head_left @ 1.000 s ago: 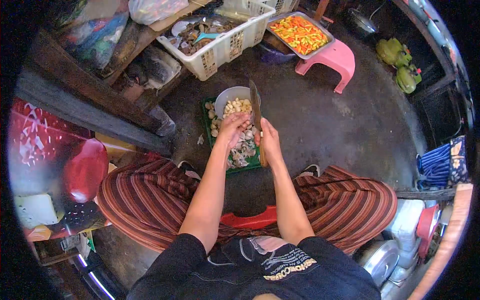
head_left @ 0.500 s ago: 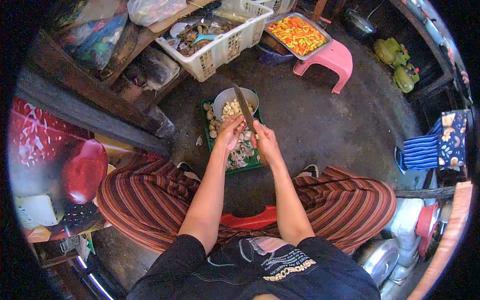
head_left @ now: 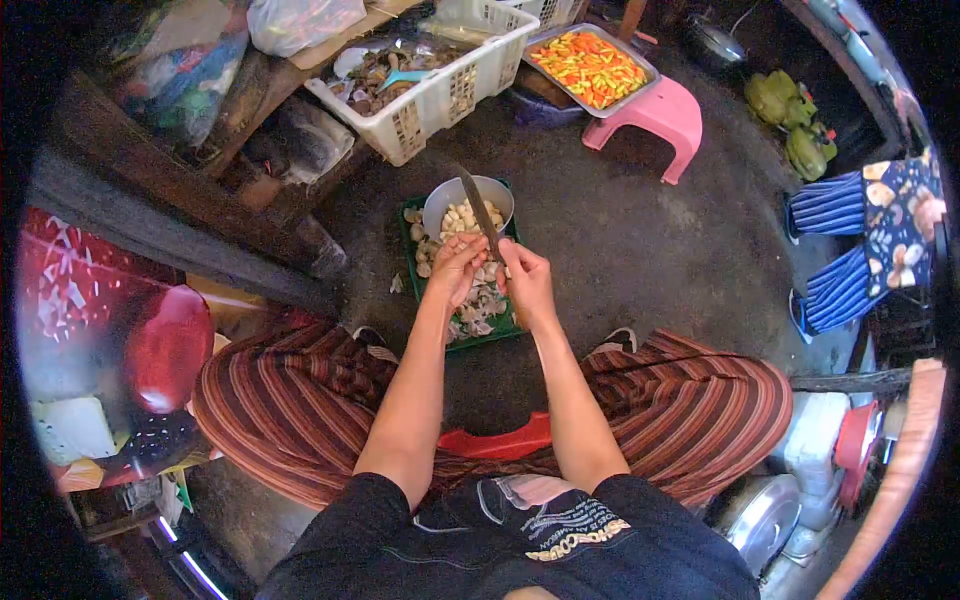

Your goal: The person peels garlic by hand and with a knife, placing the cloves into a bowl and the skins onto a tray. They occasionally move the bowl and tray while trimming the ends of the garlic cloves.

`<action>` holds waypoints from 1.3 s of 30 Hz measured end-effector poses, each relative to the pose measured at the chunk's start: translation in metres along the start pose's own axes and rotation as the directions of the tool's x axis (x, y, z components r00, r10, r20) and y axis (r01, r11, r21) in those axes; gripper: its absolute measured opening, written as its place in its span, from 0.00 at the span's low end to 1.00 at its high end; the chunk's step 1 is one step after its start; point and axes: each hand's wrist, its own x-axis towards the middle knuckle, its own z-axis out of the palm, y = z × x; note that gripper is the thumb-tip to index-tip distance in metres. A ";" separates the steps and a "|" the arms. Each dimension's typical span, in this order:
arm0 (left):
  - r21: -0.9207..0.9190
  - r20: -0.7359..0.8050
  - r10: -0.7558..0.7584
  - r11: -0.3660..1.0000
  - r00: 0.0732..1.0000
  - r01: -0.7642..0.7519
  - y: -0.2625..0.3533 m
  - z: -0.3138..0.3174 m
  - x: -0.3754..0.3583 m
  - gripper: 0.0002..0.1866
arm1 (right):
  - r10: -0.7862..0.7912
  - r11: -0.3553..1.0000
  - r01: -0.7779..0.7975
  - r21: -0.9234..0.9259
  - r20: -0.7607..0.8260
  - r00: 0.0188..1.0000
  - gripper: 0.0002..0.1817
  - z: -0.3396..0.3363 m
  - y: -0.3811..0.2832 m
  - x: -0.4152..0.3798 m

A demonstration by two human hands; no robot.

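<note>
The right hand [head_left: 528,285] is closed round a knife [head_left: 478,208], its blade over the bowl [head_left: 439,204] of garlic [head_left: 459,219] on the green tray [head_left: 484,342], while the left hand [head_left: 457,268] curls beside it, any hold unclear.

Landmark: the bowl [head_left: 440,200], standing in the far part of the tray [head_left: 485,342]. Peeled cloves [head_left: 456,221] in bowl; knife [head_left: 477,203] slanting above it. Left of bowl, bulbs [head_left: 424,268]; nearer side, skins [head_left: 482,302], both in tray. Beyond bowl: crate [head_left: 440,112]. Beyond, rightward: peppers [head_left: 590,65] in pan [head_left: 630,98], partly on stool [head_left: 665,112].
</note>
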 end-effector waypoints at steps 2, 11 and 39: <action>-0.008 0.002 0.002 1.000 1.000 -0.002 -0.001 0.000 0.000 0.05 | 0.011 1.000 -0.011 0.001 0.002 1.000 0.16 0.000 -0.003 -0.002; -0.026 0.043 -0.022 0.999 0.999 0.023 0.002 -0.001 0.001 0.08 | 0.131 0.974 -0.148 0.173 0.109 0.985 0.20 -0.009 -0.009 -0.004; -0.290 -0.156 0.102 0.946 0.982 -0.145 0.002 -0.011 0.019 0.15 | 0.182 0.942 -0.152 0.301 -0.073 0.981 0.22 -0.019 0.010 0.004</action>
